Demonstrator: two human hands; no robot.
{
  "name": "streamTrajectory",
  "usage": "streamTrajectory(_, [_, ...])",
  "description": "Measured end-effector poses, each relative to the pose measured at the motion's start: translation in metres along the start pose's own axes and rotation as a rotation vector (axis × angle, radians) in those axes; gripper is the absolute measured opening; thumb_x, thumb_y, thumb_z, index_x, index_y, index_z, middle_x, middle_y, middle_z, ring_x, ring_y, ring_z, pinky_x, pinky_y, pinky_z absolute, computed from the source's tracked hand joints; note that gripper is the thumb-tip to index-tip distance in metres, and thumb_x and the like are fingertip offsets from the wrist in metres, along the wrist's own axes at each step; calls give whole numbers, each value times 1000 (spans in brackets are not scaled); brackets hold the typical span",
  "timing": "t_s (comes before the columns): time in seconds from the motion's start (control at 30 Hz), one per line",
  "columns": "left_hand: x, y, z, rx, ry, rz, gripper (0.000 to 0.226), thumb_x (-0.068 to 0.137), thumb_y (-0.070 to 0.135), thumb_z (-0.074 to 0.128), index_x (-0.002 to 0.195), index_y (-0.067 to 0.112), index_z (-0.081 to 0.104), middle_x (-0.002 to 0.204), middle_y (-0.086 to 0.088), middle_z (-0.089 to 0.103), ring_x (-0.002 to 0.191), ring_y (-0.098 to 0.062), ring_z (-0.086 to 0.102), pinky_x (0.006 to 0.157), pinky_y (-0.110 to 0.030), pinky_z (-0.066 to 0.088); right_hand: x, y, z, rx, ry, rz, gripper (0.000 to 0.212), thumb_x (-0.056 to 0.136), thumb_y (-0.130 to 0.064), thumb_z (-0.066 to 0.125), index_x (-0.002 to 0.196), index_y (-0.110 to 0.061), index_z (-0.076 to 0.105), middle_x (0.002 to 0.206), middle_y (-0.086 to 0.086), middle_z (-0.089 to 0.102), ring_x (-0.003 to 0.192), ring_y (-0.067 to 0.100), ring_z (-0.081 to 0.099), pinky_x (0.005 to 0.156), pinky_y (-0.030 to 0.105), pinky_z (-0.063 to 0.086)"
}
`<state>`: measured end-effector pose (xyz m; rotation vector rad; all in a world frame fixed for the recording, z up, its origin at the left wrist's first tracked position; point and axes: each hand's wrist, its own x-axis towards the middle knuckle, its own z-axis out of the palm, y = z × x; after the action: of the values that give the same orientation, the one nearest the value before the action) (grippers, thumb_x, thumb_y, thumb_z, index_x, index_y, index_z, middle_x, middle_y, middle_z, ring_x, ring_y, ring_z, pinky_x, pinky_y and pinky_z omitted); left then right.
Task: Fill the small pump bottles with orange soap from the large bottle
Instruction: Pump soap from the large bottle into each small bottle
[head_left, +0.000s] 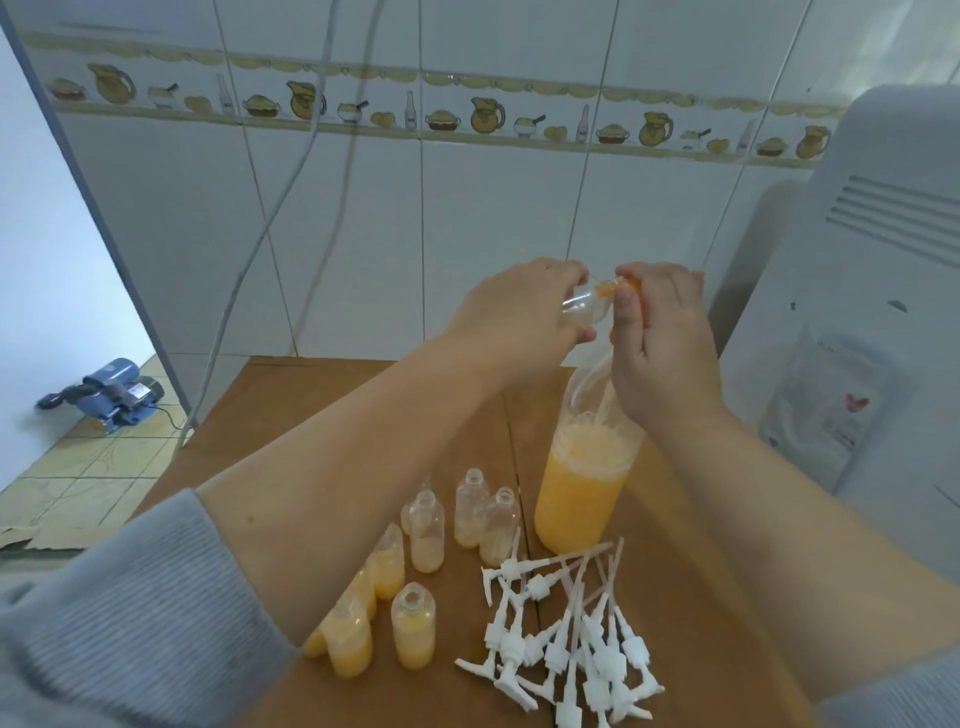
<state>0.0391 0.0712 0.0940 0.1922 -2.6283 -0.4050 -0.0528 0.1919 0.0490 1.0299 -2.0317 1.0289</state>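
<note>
- left hand (511, 312) fingers wrap a tipped, light, probably slick little bottle (587, 306)
- right hand (662, 338) pinches the big bottle's (579, 493) orange spout (626, 286); it looks heavy, so grab its body

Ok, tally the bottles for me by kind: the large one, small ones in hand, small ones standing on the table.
Large bottle: 1
Small bottle held in the left hand: 1
Small bottles on the table: 9, as far as I can tell; two are partly hidden by the forearm
Total: 11
</note>
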Motion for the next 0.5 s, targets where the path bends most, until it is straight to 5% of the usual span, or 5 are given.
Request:
streamTrajectory(0.1, [0,-3,-7,-107,-6,-66,46,85,38,65,127,24,50,112,10,57,92,-12,53,77,-26,39,12,-5,-11,-7,-82,16,53,100,-42,21,119,-8,57,119,6,55,119,15,44,118,35,8])
streamTrajectory(0.23, [-19,-12,-6,-259,11,-168,46,84,38,67,125,26,50,108,14,56,86,-6,50,77,-24,39,6,-6,-12,-18,-90,43,53,99,-44,22,128,-10,50,128,6,49,124,16,37,115,46,19])
streamTrajectory(0.37, [-50,-29,0,-379,-14,-290,48,84,39,68,125,23,49,102,19,55,84,2,51,70,-15,38,0,-8,-6,-46,-53,84,51,99,-42,23,130,-10,46,135,7,45,136,21,29,119,39,3])
streamTrajectory(0.5, [-83,-46,8,-385,-37,-396,54,80,44,70,126,22,51,113,10,60,100,-8,57,85,-25,46,1,-8,-2,-33,6,76,46,99,-38,27,125,-8,49,127,6,49,125,19,40,118,36,5])
